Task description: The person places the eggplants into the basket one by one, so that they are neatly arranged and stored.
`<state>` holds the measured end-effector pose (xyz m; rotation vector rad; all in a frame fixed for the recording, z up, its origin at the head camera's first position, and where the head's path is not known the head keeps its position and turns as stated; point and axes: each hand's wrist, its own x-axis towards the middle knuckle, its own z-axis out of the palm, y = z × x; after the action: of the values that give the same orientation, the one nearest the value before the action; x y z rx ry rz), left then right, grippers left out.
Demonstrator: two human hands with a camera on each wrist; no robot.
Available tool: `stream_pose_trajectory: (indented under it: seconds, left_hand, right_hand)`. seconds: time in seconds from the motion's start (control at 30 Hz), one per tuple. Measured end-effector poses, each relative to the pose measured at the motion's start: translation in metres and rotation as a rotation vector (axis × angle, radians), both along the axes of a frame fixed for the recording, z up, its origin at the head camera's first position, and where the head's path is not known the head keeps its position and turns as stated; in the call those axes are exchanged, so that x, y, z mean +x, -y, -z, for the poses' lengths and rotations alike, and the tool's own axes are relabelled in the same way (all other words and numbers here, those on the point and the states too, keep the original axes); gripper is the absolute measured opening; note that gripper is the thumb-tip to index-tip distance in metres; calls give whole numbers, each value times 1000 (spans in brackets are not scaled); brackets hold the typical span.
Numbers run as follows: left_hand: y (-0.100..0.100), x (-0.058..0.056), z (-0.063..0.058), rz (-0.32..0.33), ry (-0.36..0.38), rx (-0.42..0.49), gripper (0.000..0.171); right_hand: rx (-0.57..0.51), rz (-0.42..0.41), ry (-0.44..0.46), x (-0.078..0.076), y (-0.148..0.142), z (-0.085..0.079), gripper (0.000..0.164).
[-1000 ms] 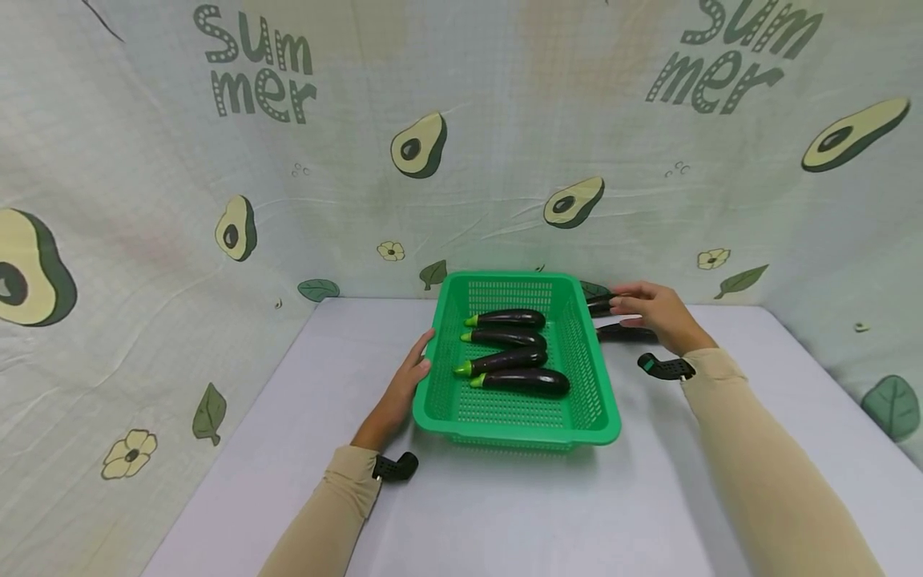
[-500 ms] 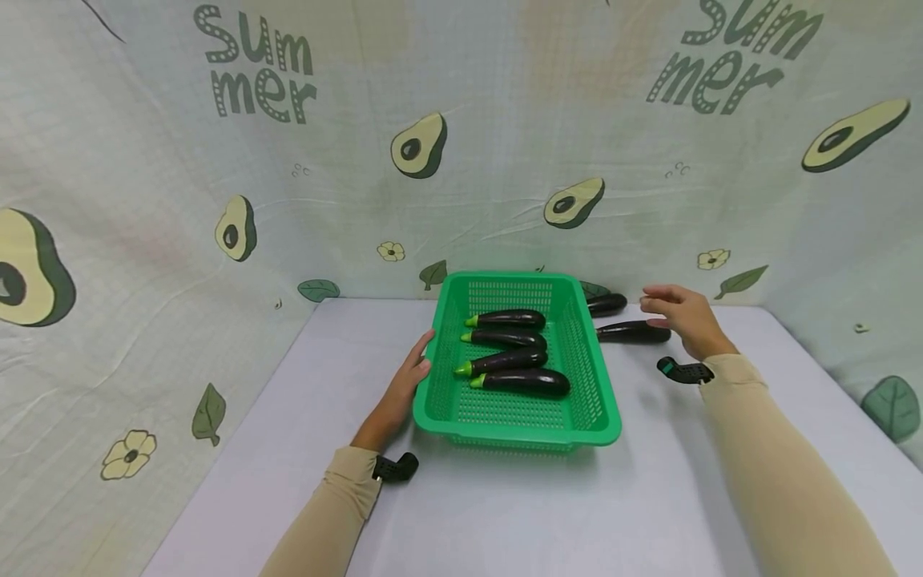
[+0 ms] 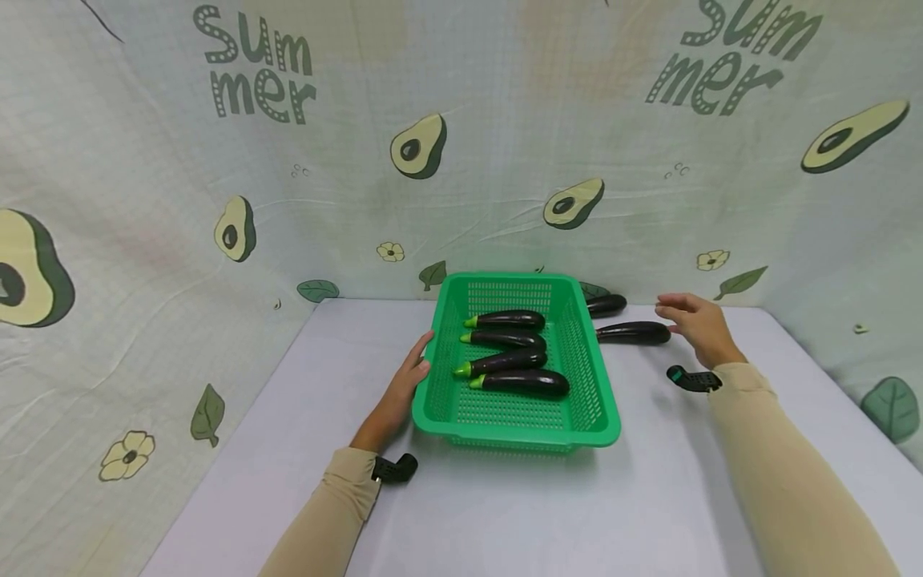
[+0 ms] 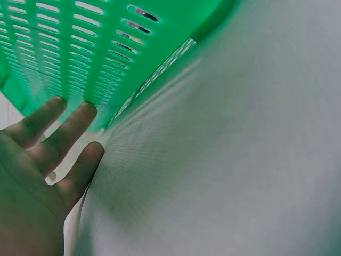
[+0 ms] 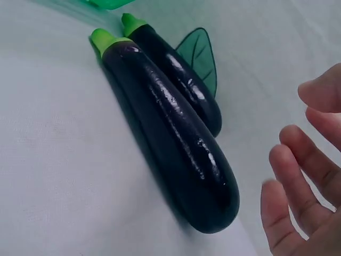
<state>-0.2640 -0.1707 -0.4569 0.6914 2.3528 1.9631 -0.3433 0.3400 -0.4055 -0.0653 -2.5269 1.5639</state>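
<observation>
A green plastic basket (image 3: 515, 435) stands mid-table and holds several dark eggplants (image 3: 521, 382) lying side by side, their green stems to the left. My left hand (image 3: 392, 397) rests against its left side; in the left wrist view the fingertips touch the slotted wall (image 4: 80, 64), fingers spread. To the basket's right lie two more eggplants, a nearer one (image 3: 634, 332) and a farther one (image 3: 607, 304) partly hidden behind the rim. My right hand (image 3: 701, 328) is just off the nearer eggplant's blunt end, holding nothing. In the right wrist view its fingers (image 5: 298, 186) are loosely bent and apart from both eggplants.
The table (image 3: 497, 513) has a white cover. Behind it and along both sides hangs a pale cloth (image 3: 490, 72) printed with avocados, leaves and lettering. The two loose eggplants lie close to the cloth at the back. Each wrist wears a black strap (image 3: 694, 379).
My right hand has drawn back to the right, away from the basket, uncovering the two loose eggplants. The left hand, the basket and the eggplants inside have stayed put.
</observation>
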Motion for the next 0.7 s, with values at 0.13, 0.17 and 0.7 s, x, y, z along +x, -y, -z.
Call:
stream_pose_trajectory:
  seconds: [0.13, 0.17, 0.7]
  left_hand:
    - [0, 0, 0, -9, -10, -6, 61]
    - [0, 0, 1, -9, -7, -8, 60]
    - [-3, 20, -34, 23, 30, -67, 59]
  right_hand:
    - [-41, 28, 17, 1, -2, 4, 62]
    - [-52, 35, 26, 2, -3, 5, 62]
    - [-23, -19, 124, -3, -8, 19, 69]
